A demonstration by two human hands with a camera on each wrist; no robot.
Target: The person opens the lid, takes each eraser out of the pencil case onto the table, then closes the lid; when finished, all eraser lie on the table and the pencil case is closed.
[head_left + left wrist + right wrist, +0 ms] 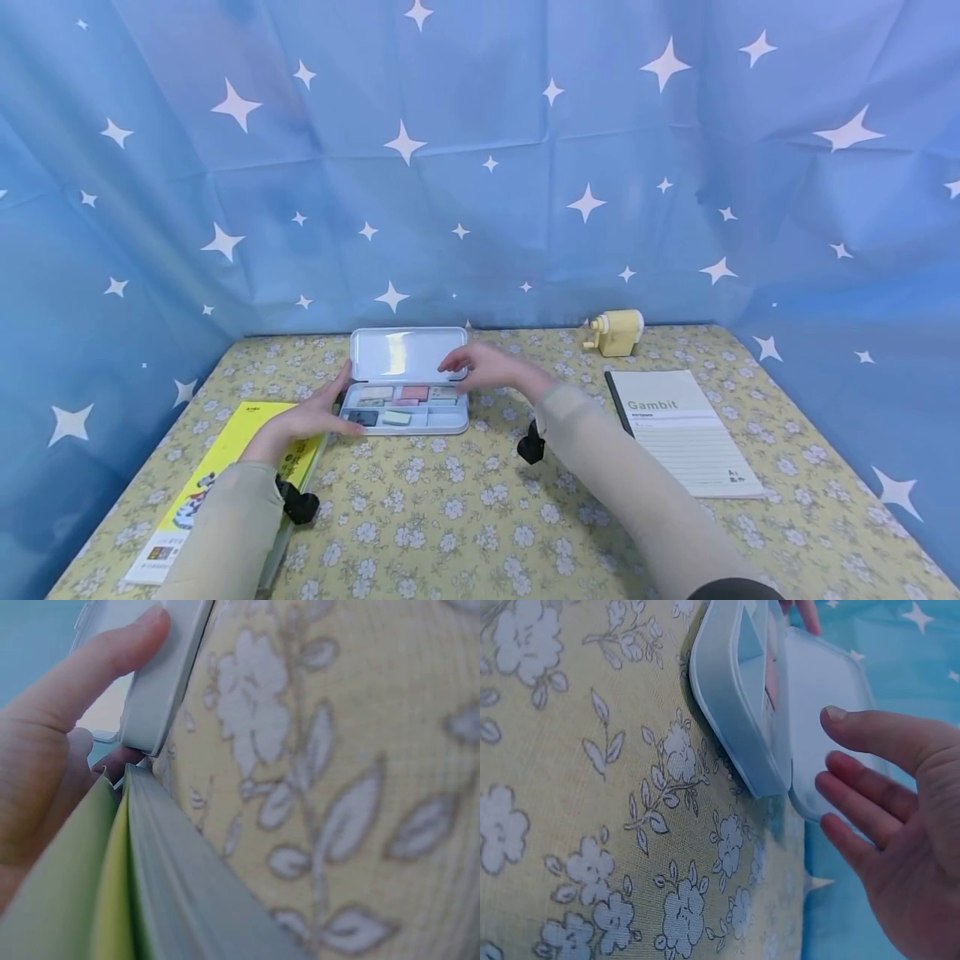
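A white pencil case [446, 419] lies with its lid [369, 357] raised at the back of the table. Its compartments hold several small blocks that look like erasers, among them a pink one [415, 392], a pale green one [397, 418] and a dark one [364, 417]. My left hand [306, 419] grips the case's left end, thumb along the front wall and fingers toward the back; the fingertips are partly hidden. Over the right end hovers my right hand [487, 367], fingers loosely bent and apart, holding nothing, in front of the lid in the right wrist view.
Under my left forearm lies a yellow-covered book [255, 421]. A notebook [682, 429] marked Gambit lies at the right, with a yellow pencil sharpener [618, 333] with a crank behind it. A blue starry curtain [480, 192] hangs behind the flower-patterned table [450, 542].
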